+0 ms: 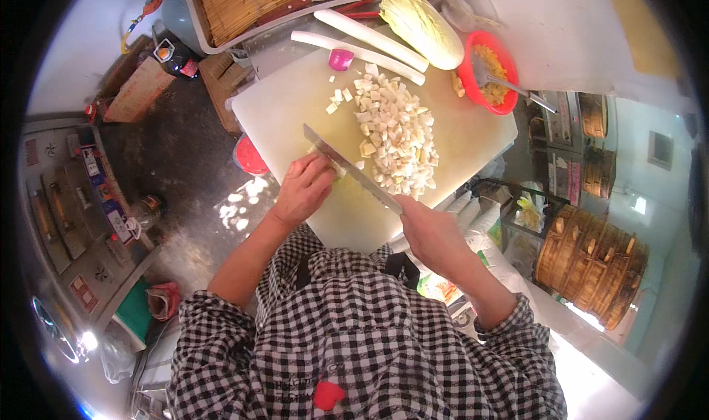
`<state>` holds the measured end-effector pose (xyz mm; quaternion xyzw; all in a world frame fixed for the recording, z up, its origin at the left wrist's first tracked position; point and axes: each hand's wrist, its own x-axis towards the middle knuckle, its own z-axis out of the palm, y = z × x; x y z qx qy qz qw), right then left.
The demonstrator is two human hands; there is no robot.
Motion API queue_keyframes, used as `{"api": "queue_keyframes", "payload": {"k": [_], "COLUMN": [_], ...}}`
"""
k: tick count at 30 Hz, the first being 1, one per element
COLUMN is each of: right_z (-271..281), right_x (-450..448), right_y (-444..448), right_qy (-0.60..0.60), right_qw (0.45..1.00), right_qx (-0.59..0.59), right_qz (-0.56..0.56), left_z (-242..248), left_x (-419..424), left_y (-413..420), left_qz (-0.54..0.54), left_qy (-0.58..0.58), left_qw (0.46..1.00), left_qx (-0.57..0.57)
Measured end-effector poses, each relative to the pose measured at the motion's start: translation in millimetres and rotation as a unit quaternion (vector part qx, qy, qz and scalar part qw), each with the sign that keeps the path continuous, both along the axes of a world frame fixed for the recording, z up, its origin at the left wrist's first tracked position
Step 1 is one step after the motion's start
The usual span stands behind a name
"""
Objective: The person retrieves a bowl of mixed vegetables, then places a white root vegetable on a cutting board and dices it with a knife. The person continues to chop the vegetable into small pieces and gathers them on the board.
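My right hand [435, 237] grips the handle end of a kitchen knife [354, 170], whose blade slants up and left over a white cutting board [288, 93]. Beside the blade, my left hand [306, 186] presses with bent fingers on a pale vegetable piece [339, 170], mostly hidden under the fingers. Right of the blade lies a heap of diced white vegetable [396, 126]; a few loose cubes [338, 98] are scattered at its upper left. A piece of purple onion [340, 60] sits near the two long white stalks [365, 37] at the board's far side.
Napa cabbage [424, 26] lies at the far edge, next to a red bowl [514, 79] of yellow food with a metal spoon [523, 92]. A tray [207, 43] with a reed mat stands beyond. Bamboo steamers [590, 265] are at the right, a red-lidded container [252, 157] below the board's left edge.
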<state>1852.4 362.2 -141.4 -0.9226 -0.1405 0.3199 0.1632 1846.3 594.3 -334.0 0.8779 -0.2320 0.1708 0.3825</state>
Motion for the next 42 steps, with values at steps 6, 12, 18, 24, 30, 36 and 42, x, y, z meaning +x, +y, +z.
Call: {"api": "queue_keyframes", "payload": {"k": [6, 12, 18, 24, 30, 36, 42], "right_z": [-71.3, -53.6, 2.6, -14.3, -75.3, -33.6, 1.6], "right_x": [0.3, -7.4, -13.8, -10.0, -1.4, -5.9, -10.8], "right_y": [20.1, 20.5, 24.5, 21.6, 27.6, 25.5, 26.5], "right_qy": [-0.060, -0.080, -0.071, -0.037, -0.058, -0.078, -0.047], "right_qw": [0.996, 0.995, 0.997, 0.999, 0.996, 0.997, 0.999], "right_qx": [0.063, 0.053, 0.012, -0.020, 0.063, 0.023, -0.008], "right_qz": [-0.009, -0.019, 0.001, 0.019, -0.020, 0.008, 0.006], "left_z": [-5.8, -6.6, -6.6, -10.7, -10.0, -8.9, -10.6], "left_x": [-2.3, -3.8, -4.3, -3.4, -6.7, -6.2, -5.5], "left_y": [1.6, 3.4, 2.1, 3.3, 4.6, 8.1, 5.0], "left_qz": [-0.001, 0.001, 0.005, 0.006, 0.006, 0.016, 0.032], "left_qy": [0.005, -0.010, 0.004, 0.002, -0.005, -0.048, -0.050], "left_qw": [1.000, 0.998, 0.997, 0.998, 0.998, 0.997, 0.996], "left_qx": [-0.027, -0.061, -0.071, -0.066, -0.070, -0.066, -0.067]}}
